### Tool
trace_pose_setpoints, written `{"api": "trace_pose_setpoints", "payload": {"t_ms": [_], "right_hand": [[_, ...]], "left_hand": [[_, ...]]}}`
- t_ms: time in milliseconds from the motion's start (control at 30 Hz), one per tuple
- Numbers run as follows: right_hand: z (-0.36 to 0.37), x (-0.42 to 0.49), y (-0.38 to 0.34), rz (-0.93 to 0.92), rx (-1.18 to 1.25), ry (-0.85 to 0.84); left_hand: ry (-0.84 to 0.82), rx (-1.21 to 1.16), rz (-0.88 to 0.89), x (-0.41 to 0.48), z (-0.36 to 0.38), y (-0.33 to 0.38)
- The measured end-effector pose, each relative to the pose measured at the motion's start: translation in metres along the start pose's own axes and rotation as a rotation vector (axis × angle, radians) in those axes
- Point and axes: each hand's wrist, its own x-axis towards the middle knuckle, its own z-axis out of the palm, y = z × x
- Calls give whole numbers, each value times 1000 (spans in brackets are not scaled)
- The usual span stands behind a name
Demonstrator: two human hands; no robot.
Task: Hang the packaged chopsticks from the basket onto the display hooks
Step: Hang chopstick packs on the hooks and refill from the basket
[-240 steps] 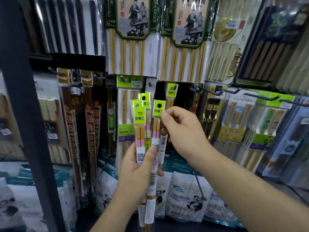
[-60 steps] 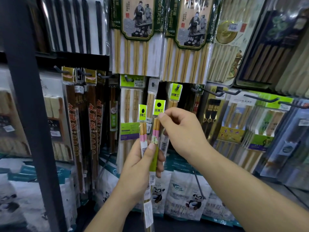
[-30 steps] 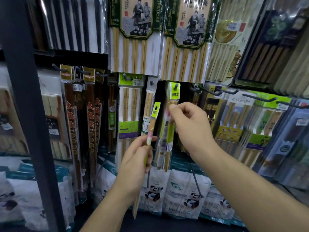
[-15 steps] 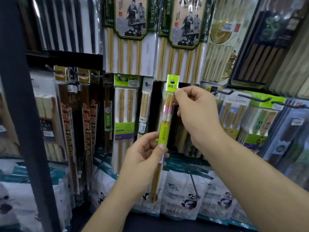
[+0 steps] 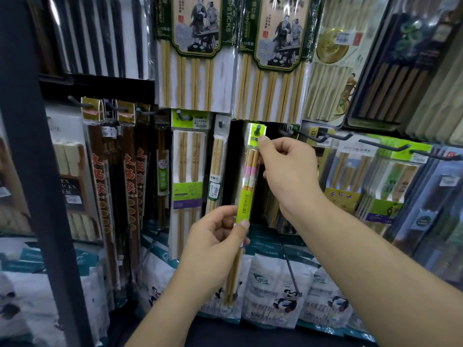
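Chopstick pack (image 5: 246, 196) in front of rack, centre. Long axis near vertical, slight lean; green header up, tips down. Dark hook (image 5: 257, 129) end shows at header hole. Right hand (image 5: 288, 171) pinches header's lower edge. Left hand (image 5: 213, 246) pinches pack mid-length, thumb on green label. Panda bags (image 5: 270, 291) below.

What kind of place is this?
Most likely a shop aisle for kitchen things: lots of sealed chopstick packs hang in rows on metal hooks, some carry barcode stickers, and bagged goods sit below.
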Motion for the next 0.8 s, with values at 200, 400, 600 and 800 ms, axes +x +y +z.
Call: {"api": "trace_pose_setpoints", "payload": {"t_ms": [200, 400, 600, 800], "right_hand": [[-8, -8, 20, -65, -34, -27], [-12, -17, 53, -39, -104, -292], [-4, -17, 70, 29, -26, -444], [14, -9, 74, -4, 63, -462]], "left_hand": [[-28, 387, 92, 5, -14, 11], [1, 239, 56, 41, 4, 34], [-52, 164, -16, 90, 32, 55], [-29, 32, -58, 106, 42, 45]]}}
